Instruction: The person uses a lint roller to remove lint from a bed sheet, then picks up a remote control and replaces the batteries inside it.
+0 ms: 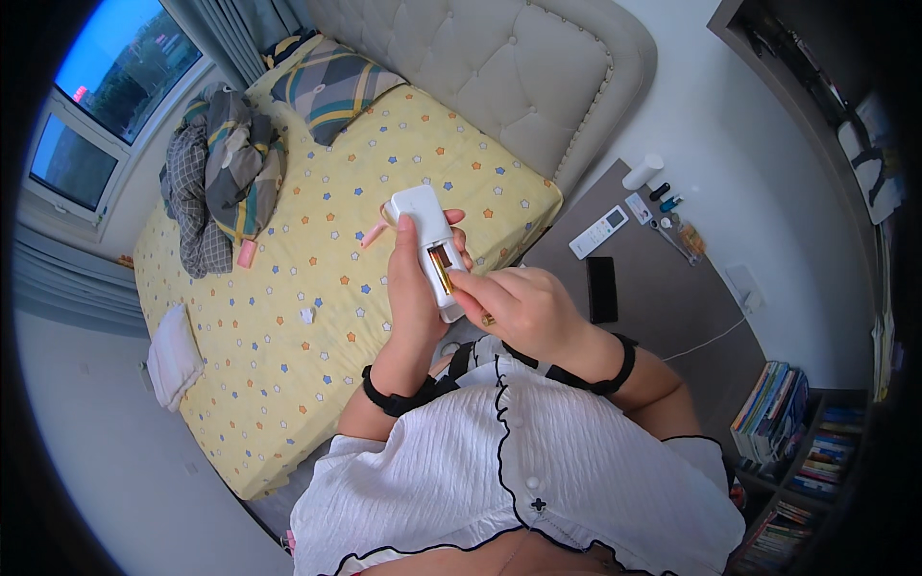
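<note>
My left hand [416,277] grips a white handheld device [421,212], probably a remote control, with its open battery compartment [446,253] facing up. One slim gold battery [439,270] lies in the compartment, and the slot beside it looks dark. The thumb and index fingertip of my right hand [526,306] touch the compartment's lower edge. From under the curled fingers of that hand pokes the end of a second gold battery [488,319]; the rest of it is hidden. Both hands are above the gap between the bed and the desk.
Left of me stretches a bed with a star-print sheet [310,374], a crumpled quilt [234,165] and a plaid pillow [338,86]. A pink object [373,234] shows beyond my left hand. The grey desk [648,302] holds a white remote control [598,232], black phone [602,289] and books [767,410].
</note>
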